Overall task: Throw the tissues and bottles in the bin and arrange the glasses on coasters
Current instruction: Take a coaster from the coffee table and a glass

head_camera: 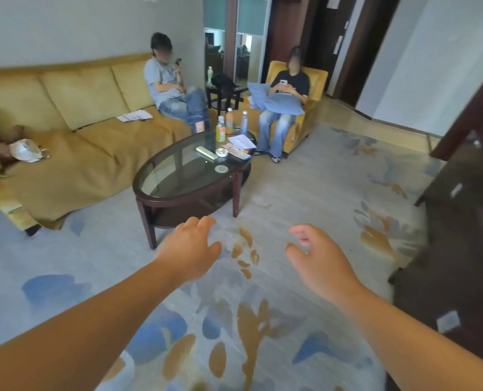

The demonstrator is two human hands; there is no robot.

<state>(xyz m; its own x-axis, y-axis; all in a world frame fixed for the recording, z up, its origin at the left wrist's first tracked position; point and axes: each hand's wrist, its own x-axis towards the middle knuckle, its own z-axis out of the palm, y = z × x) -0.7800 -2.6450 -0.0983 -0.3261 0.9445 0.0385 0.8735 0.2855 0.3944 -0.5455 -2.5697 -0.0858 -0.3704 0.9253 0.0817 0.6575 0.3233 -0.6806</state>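
Observation:
An oval glass coffee table [161,190] stands ahead of me on the carpet. At its far end stand three bottles: a yellow-green one [220,132], an orange one [229,121] and a clear blue one [244,123]. A round coaster [221,168] lies on the glass, with a small white dish [221,152], a remote [206,152] and papers [241,141] beyond it. My left hand [190,248] and my right hand [318,256] reach forward over the carpet, short of the table, fingers apart and holding nothing. No bin or glasses are in view.
A long yellow sofa [87,148] runs along the left with a seated person [172,91] and a white bag [27,150]. Another person [285,105] sits in a yellow armchair behind the table. Dark wooden furniture [460,249] lines the right side.

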